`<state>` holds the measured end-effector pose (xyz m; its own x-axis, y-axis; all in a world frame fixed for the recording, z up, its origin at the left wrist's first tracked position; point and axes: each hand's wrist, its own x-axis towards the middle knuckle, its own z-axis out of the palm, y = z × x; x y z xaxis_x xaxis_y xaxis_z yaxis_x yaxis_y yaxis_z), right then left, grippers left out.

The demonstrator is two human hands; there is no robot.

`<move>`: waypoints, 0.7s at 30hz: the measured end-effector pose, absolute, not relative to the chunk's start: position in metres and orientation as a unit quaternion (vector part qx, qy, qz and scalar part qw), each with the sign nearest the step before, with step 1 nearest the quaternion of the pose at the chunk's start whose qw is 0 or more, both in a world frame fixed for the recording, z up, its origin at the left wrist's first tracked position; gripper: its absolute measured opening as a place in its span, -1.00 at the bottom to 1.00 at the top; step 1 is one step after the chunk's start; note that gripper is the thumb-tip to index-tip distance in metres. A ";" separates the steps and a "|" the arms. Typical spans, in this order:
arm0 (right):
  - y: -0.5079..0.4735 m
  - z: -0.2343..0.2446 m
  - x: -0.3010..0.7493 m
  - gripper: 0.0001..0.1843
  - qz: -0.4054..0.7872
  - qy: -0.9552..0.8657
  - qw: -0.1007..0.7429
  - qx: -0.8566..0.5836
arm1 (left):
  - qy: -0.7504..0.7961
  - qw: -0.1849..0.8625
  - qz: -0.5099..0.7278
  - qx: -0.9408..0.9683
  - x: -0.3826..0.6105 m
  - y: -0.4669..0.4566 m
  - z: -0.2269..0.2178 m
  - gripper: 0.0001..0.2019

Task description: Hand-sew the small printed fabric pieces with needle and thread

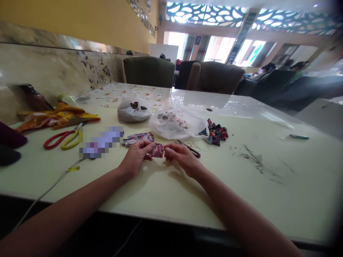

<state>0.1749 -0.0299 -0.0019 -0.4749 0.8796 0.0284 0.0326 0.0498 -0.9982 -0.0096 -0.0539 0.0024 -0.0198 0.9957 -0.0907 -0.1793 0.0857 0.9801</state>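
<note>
Between my two hands, a small piece of pink and red patterned fabric (157, 150) is held just above the table. My left hand (136, 156) grips its left side, thumb on top. At the right edge, the fingertips of my right hand (182, 156) are pinched on the fabric; whether they also hold a needle or thread is too small to tell. More patterned fabric pieces (138, 138) lie behind my left hand. A pair of dark-handled thread snips (193, 150) rests just beyond my right hand, with a thin dark thread beside it.
White plastic bags (178, 125) (131, 112) stand behind my hands, beside a pile of dark floral fabric (217, 132). Leftward are red-and-yellow scissors (60, 139), a blurred-out phone-like object (103, 142) on a cable, and orange cloth (59, 116). A green pen-like object (299, 137) lies far right.
</note>
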 end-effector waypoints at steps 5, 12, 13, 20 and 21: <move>-0.032 -0.002 0.174 -0.77 0.606 -0.613 0.347 -0.370 | 0.478 0.560 0.517 0.437 -0.009 -0.052 -0.001 -0.70; -0.032 0.010 0.181 -0.92 0.554 -0.688 0.321 -0.342 | 0.508 0.449 0.480 0.556 -0.012 -0.054 0.004 -0.64; -0.033 0.011 0.182 -0.93 0.557 -0.696 0.309 -0.332 | 0.501 0.462 0.454 0.574 -0.011 -0.055 0.006 -0.64; -0.033 0.007 0.183 -0.89 0.564 -0.706 0.277 -0.326 | 0.414 0.573 0.453 0.543 -0.007 -0.059 0.005 -0.73; -0.032 0.006 0.183 -0.86 0.575 -0.699 0.278 -0.322 | 0.414 0.572 0.461 0.538 -0.006 -0.059 0.004 -0.74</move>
<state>0.1827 -0.0323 0.0060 -0.6382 0.7696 0.0196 0.1300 0.1328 -0.9826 -0.0064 -0.0594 0.0044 0.2326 0.9723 0.0232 -0.0820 -0.0042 0.9966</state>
